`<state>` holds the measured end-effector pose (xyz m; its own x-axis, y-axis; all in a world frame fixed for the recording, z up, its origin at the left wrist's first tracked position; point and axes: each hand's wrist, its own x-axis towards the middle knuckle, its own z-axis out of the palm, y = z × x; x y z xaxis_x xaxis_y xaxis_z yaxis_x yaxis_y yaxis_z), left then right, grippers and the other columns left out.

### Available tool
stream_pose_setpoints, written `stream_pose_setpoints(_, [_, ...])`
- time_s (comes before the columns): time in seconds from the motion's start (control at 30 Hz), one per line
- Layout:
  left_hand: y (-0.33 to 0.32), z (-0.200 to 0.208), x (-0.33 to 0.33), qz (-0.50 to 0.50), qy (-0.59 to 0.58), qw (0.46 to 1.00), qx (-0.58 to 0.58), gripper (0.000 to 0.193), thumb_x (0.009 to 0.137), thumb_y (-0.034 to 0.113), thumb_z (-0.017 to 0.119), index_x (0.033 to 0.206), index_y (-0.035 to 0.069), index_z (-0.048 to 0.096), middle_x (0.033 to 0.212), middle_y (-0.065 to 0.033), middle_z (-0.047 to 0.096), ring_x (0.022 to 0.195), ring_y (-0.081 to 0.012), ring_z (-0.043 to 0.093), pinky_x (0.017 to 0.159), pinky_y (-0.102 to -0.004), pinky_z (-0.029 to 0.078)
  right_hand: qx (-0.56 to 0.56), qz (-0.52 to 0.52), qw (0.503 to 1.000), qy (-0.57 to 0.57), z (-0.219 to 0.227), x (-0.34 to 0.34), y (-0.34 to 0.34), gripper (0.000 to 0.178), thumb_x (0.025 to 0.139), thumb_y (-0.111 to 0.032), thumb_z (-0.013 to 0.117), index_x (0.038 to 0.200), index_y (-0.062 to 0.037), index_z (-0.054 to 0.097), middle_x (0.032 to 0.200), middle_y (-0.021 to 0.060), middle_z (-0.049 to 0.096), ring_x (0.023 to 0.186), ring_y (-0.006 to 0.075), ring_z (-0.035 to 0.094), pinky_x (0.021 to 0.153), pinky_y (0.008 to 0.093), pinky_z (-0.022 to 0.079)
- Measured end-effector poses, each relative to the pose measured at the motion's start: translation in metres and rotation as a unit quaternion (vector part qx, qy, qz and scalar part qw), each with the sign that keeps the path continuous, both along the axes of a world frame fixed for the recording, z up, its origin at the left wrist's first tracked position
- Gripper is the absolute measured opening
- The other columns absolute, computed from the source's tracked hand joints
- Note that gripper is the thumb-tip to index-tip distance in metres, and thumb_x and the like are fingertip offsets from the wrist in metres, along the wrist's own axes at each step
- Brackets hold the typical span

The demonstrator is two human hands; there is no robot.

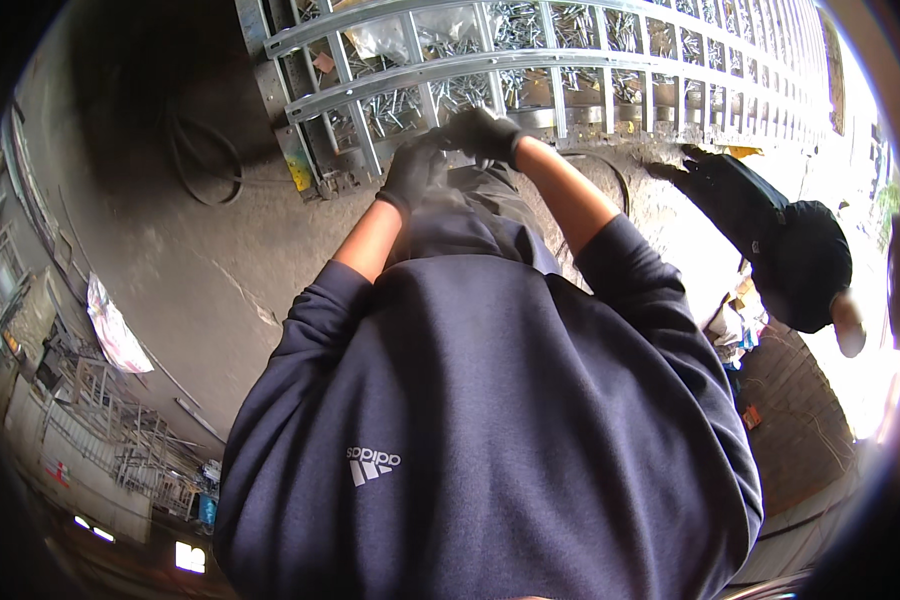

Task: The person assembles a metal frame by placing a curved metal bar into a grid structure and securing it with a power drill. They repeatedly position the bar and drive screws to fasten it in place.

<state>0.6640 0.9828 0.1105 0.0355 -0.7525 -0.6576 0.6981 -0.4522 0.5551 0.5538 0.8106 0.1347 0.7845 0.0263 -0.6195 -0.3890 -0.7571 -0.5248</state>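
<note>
My left hand [411,172] and my right hand [483,137], both in dark gloves, meet in front of me at the near edge of a metal frame [425,72]. The fingers of both are curled in close to one another. Whatever they hold, if anything, is hidden by the gloves and too small to name. Beneath the slats of the frame lie many loose silvery bolts or screws [390,112]. A clear plastic bag [380,40] rests among them near the frame's left end.
To the right, a person in dark clothes [805,255] stands at the same frame, arms reaching to it. A black hose or cable [208,200] loops on the floor at left. Metal racks [135,450] stand far left, and loose odds and ends [735,325] lie behind the co-worker.
</note>
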Motion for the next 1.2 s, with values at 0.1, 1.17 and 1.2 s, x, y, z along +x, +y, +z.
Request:
stream_pose_setpoints(0.1, [0.019,-0.026,-0.002,0.035,-0.012,0.990,0.138,0.027,0.106,0.033,0.053,0.104,0.010,0.065,0.059,0.0082,0.039,0.046,-0.0061,0.036,0.043,-0.0240,0.030,-0.116,-0.005,0.993,0.002,-0.038,0.021,-0.024,0.026,0.099,-0.019,0.051,0.118,-0.0123,0.067,0.109,0.0106,0.071,0.103,0.0291,0.070,0.082,0.0441,0.056])
stream_pose_setpoints(1.17, [0.041,-0.069,-0.043,0.025,-0.047,0.992,0.117,0.038,0.097,0.047,0.070,0.090,0.010,0.069,0.066,0.0076,0.054,0.057,-0.0036,0.046,0.053,-0.0213,0.036,-0.208,-0.017,0.971,0.115,-0.019,0.141,-0.048,0.030,0.093,-0.027,0.058,0.113,-0.0120,0.075,0.115,0.0140,0.075,0.106,0.0328,0.073,0.089,0.0477,0.057])
stream_pose_setpoints(1.2, [0.049,-0.061,-0.039,0.018,-0.036,0.990,0.136,0.042,0.097,0.051,0.068,0.091,0.009,0.068,0.063,0.0082,0.049,0.052,-0.0041,0.042,0.049,-0.0222,0.033,-0.213,-0.020,0.970,0.116,-0.020,0.141,-0.048,0.029,0.092,-0.026,0.059,0.112,-0.0123,0.076,0.114,0.0141,0.076,0.106,0.0327,0.073,0.088,0.0473,0.057])
